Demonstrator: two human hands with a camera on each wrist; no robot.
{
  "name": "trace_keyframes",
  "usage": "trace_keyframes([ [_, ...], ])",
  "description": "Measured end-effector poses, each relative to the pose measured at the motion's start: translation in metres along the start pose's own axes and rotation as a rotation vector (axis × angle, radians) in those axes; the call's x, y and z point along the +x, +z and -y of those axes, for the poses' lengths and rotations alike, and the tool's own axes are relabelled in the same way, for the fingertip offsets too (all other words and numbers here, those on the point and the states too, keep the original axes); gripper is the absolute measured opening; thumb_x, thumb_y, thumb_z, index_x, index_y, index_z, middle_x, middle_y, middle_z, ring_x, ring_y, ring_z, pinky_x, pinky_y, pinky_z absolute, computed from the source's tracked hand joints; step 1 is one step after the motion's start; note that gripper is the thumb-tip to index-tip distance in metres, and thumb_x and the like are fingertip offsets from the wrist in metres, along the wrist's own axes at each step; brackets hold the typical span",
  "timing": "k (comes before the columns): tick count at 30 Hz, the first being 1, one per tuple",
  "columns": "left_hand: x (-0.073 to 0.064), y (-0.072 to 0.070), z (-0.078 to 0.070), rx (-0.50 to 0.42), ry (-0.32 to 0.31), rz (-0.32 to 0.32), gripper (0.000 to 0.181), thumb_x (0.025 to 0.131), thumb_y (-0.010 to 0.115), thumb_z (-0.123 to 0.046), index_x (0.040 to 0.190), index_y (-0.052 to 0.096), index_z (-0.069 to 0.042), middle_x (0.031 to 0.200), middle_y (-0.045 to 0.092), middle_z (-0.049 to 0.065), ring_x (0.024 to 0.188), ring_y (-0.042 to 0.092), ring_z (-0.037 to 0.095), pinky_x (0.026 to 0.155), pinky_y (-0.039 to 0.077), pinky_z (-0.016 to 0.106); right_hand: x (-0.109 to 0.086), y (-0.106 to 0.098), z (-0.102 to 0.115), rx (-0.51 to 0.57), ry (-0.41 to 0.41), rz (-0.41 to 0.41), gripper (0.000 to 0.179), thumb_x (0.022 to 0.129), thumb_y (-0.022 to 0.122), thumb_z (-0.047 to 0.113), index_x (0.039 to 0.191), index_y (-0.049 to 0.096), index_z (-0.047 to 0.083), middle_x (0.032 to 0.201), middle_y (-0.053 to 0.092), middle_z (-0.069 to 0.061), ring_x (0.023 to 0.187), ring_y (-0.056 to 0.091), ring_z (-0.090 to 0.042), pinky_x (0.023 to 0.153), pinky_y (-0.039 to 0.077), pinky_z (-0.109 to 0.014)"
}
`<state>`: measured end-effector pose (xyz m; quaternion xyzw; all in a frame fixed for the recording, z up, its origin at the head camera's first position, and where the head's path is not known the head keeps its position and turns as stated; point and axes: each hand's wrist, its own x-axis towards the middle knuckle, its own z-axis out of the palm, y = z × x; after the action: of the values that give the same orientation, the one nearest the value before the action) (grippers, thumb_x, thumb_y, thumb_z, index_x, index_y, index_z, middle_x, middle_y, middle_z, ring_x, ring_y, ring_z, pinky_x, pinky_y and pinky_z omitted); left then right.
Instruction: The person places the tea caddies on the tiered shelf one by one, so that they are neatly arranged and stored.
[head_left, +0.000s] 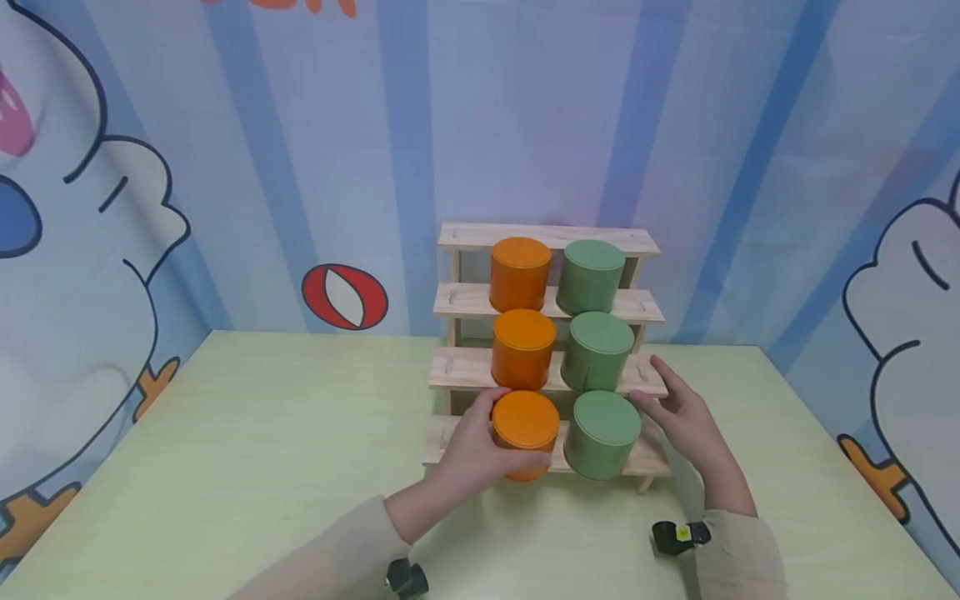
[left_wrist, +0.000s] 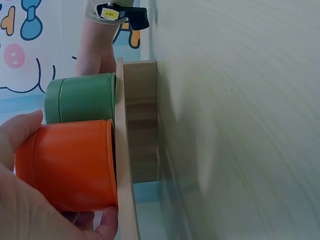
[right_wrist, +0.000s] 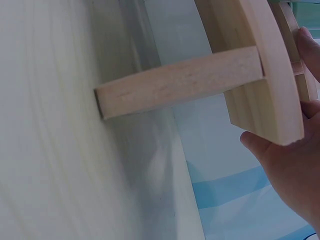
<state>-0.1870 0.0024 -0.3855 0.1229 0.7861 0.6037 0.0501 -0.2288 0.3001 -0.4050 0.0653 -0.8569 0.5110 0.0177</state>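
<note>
A stepped wooden display rack [head_left: 480,360] carries lidded canisters in two columns, orange on the left and green on the right. On its lowest step, my left hand [head_left: 474,446] grips the front orange canister [head_left: 526,421], thumb across the front and fingers round the far side. In the left wrist view this orange canister [left_wrist: 75,165] has its base right at the board. Beside it is the front green canister [head_left: 603,433]. My right hand [head_left: 688,421] holds the right end of the step above, thumb in front and index finger behind; the right wrist view shows its fingers [right_wrist: 255,145] around the board ends.
Behind the front pair stand the middle orange canister [head_left: 523,350], middle green canister [head_left: 597,350], back orange canister [head_left: 520,275] and back green canister [head_left: 591,275]. The rack stands on a pale table [head_left: 300,433], before a striped blue backdrop [head_left: 510,108] printed with cartoon figures.
</note>
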Motion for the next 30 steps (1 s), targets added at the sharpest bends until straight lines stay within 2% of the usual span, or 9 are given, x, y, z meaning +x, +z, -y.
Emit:
trace_keyframes([
  [16, 0.0026, 0.0034, 0.0022, -0.022, -0.013, -0.015, 0.08, 0.069, 0.088, -0.023, 0.132, 0.04, -0.011, 0.127, 0.053, 0.005, 0.113, 0.054, 0.025, 0.098, 0.046, 0.047, -0.0006, 0.0014, -0.0006, 0.028, -0.023, 0.01, 0.079, 0.098, 0.055, 0.036, 0.156, 0.006, 0.014, 0.159, 0.013, -0.02, 0.13, 0.042, -0.043, 0.106, 0.034, -0.058],
  [30, 0.004, 0.0049, 0.0035, -0.03, -0.01, -0.029, 0.08, 0.071, 0.087, -0.023, 0.133, 0.038, -0.01, 0.127, 0.052, 0.005, 0.115, 0.053, 0.026, 0.1, 0.045, 0.048, 0.0, -0.0005, -0.0005, 0.004, -0.012, 0.0, 0.08, 0.097, 0.055, 0.038, 0.156, 0.006, 0.014, 0.158, 0.015, -0.022, 0.136, 0.034, -0.045, 0.106, 0.034, -0.058],
])
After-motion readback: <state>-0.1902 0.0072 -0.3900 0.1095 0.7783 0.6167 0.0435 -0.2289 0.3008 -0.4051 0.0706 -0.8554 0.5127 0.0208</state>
